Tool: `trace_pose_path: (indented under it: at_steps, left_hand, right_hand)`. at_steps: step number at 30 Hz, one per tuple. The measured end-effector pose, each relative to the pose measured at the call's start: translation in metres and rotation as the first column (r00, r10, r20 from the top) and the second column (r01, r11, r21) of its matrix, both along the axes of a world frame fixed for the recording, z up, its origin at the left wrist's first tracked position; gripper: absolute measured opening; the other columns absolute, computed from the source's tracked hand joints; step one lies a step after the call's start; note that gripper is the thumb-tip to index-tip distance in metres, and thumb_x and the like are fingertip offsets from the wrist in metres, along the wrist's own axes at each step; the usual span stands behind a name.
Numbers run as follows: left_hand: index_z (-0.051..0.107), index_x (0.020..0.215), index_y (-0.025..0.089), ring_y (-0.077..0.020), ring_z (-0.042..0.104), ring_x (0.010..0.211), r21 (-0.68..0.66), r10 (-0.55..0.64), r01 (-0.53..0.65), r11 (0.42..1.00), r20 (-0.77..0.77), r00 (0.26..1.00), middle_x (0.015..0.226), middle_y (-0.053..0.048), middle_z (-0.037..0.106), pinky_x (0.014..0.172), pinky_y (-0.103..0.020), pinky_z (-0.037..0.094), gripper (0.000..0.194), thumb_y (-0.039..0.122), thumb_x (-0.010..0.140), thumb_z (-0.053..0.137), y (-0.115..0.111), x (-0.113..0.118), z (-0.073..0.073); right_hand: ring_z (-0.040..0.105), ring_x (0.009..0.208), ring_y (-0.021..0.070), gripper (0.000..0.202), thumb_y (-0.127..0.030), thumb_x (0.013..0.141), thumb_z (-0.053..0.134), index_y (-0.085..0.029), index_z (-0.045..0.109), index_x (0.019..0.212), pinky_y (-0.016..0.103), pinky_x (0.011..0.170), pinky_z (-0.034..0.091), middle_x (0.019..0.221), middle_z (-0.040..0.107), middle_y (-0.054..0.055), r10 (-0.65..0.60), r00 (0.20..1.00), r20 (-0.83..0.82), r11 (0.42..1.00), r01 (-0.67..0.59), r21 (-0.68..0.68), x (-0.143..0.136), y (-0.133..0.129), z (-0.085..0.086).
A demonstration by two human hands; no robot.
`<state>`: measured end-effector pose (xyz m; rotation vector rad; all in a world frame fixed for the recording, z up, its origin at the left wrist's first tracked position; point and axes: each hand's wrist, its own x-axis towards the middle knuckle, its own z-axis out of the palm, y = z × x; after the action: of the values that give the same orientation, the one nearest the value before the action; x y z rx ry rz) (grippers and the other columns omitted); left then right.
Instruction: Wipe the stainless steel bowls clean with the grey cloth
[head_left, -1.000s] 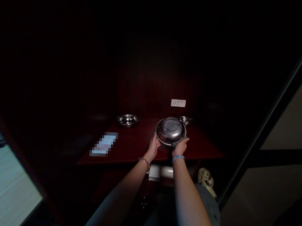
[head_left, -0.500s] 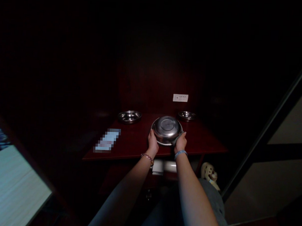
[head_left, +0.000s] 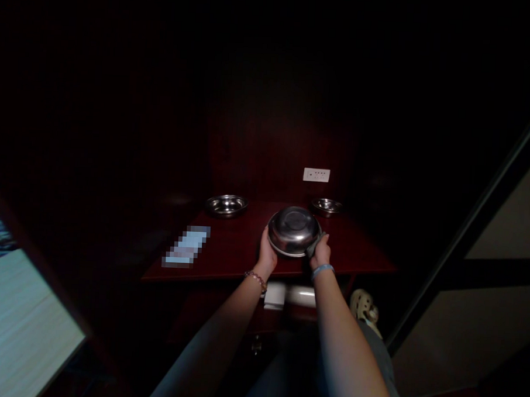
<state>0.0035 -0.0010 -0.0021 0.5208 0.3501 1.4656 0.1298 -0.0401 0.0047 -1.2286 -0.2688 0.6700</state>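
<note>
A shiny metal basin is held bottom-up in front of me, above the dark red shelf. My left hand grips its left rim, the fingers partly hidden beneath it. On the right rim my right hand is closed, with a grey cloth pressed between it and the metal. Farther back on the shelf, a metal basin stands upright at the left. Another, smaller-looking metal bowl stands upright at the right.
A blurred-out pale rectangle lies on the shelf's left side. A white socket sits on the back wall. Below are a white box-like thing, a pale cylinder and a cream clog. A light wooden tabletop is at lower left.
My right hand has shifted slightly right and down along the rim with the cloth. The held basin has moved a little right and remains bottom-up.
</note>
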Motion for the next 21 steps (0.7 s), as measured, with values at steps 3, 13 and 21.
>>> trace_pose_path:
  at_steps: [3, 13, 21]
  left_hand:
    - [0.073, 0.109, 0.016, -0.0206, 0.065, 0.119, 0.018, 0.025, -0.024, 1.000, -0.041, 0.999, 0.121, -0.010, 0.073, 0.113, -0.037, 0.040, 0.030, 0.036, 0.087, 0.065, 0.000, 0.000, -0.002]
    - [0.071, 0.102, 0.018, -0.0187, 0.069, 0.106, -0.090, 0.176, -0.183, 0.979, -0.083, 0.981, 0.114, -0.009, 0.075, 0.099, -0.034, 0.051, 0.026, 0.040, 0.095, 0.058, 0.000, -0.003, -0.005]
    - [0.068, 0.090, 0.017, -0.0143, 0.069, 0.080, -0.247, 0.236, -0.247, 0.937, -0.072, 0.969, 0.092, -0.005, 0.075, 0.087, -0.032, 0.054, 0.027, 0.038, 0.098, 0.053, 0.002, -0.011, -0.001]
  right_hand:
    - [0.074, 0.088, 0.0204, 0.053, -0.044, 0.101, 0.034, -0.008, 0.071, 0.102, 0.025, 0.072, 0.057, 0.084, 0.076, 0.013, -0.039, 0.996, -0.080, 0.999, 0.037, -0.026, -0.009, 0.001, -0.001]
    - [0.074, 0.087, 0.0254, 0.055, -0.045, 0.099, 0.034, -0.010, 0.073, 0.087, 0.029, 0.072, 0.056, 0.077, 0.075, 0.017, -0.109, 0.986, 0.124, 0.990, 0.119, -0.077, -0.012, 0.012, -0.015]
    - [0.066, 0.117, 0.0325, 0.067, -0.050, 0.101, 0.021, -0.005, 0.069, 0.114, 0.040, 0.095, 0.051, 0.120, 0.069, 0.028, -0.268, 0.949, 0.167, 0.954, 0.285, -0.089, 0.000, -0.001, -0.007]
